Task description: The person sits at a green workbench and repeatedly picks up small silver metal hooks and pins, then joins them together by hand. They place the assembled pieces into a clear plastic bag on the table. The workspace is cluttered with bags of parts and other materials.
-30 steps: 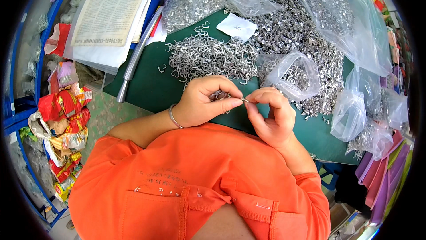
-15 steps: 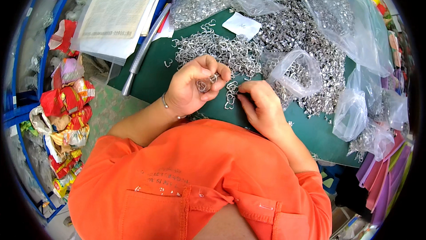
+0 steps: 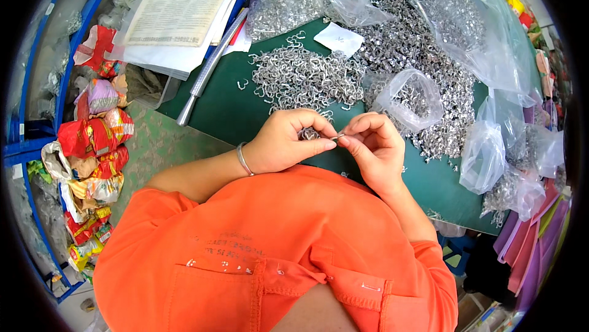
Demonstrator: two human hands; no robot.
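My left hand and my right hand meet fingertip to fingertip just in front of my body, above the green table. Between the pinched fingers sits a small metal piece; its exact shape is partly hidden. Curled in my left hand are more small curved metal hooks. Beyond my hands lies a loose pile of silver curved hooks. To its right spreads a larger heap of small shiny metal pieces. An open clear plastic bag with metal pieces stands next to my right hand.
A metal rod lies along the table's left edge beside a stack of printed papers. Clear bags of metal parts cover the far side. A blue shelf with colourful packets stands left; coloured strips hang right.
My hands have come together at the fingertips, closer to my body. My left hand has turned over and moved down, and the few hooks beside my right hand are no longer visible there.
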